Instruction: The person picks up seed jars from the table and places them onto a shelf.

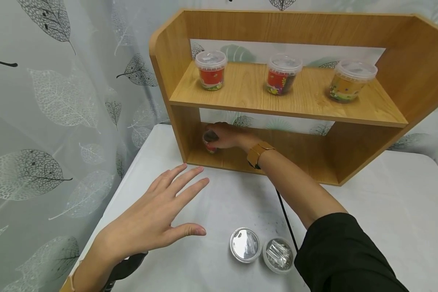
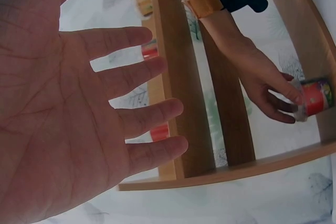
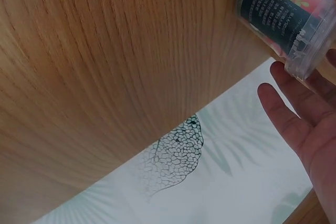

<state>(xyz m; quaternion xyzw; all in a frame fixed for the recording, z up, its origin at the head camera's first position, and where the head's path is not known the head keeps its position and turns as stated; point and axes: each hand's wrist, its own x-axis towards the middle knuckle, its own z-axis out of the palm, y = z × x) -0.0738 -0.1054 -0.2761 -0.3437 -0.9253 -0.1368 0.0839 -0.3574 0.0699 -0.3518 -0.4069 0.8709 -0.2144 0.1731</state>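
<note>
My right hand (image 1: 226, 136) reaches into the left end of the lower shelf and grips a small clear-lidded plastic cup (image 3: 286, 17) by its lid. In the right wrist view, this cup shows a red floral wrap with a dark printed label. Part of it is hidden behind my fingers in the head view. My left hand (image 1: 157, 211) hovers over the white table in front of the shelf, fingers straight and spread, palm bare in the left wrist view.
A wooden two-tier shelf (image 1: 288, 111) stands on the white table (image 1: 398, 202). Its upper tier holds a red cup (image 1: 211, 75), a red-and-dark cup (image 1: 282, 77) and a yellow cup (image 1: 346, 83). Near the front lie two round clear containers, one shiny (image 1: 245, 244), one with crinkled contents (image 1: 278, 254).
</note>
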